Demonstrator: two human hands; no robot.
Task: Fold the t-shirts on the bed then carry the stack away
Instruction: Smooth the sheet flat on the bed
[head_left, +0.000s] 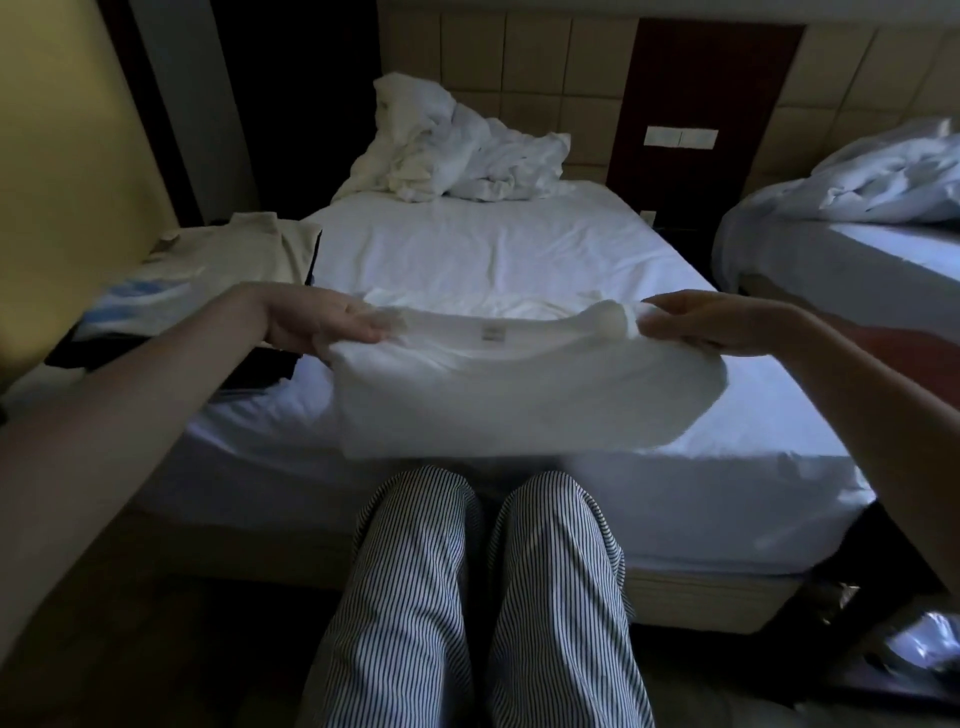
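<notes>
Folding in progress, judged early to middle stage. The left hand (322, 325) and right hand (717, 325) each pinch one shoulder of a white t-shirt (519, 395), cloth caught between thumb and nearly straight fingers. The shirt is stretched between them above the foot of the bed (493, 249), neckline and inner label uppermost. Its body drapes down toward the mattress edge, and the lower hem is too blurred to tell whether a fold has been made.

At the bed's left edge lie a cream collared shirt (234, 249), spread fairly flat, a blue-and-white striped garment (135, 296) and dark garments (260, 364). Whether these form a finished stack cannot be told. Folding of the held shirt, stacking and carrying away appear to remain.

Materials: the t-shirt is soft, limp knit that sags in a shallow curve between the two grips. The fitted sheet is smooth and lightly creased. A crumpled duvet (457, 150) is heaped in sharp, irregular folds against the padded headboard (535, 67) of square panels. Striped trousers (467, 597) show in the foreground, and a second bed (857, 234) stands at right
</notes>
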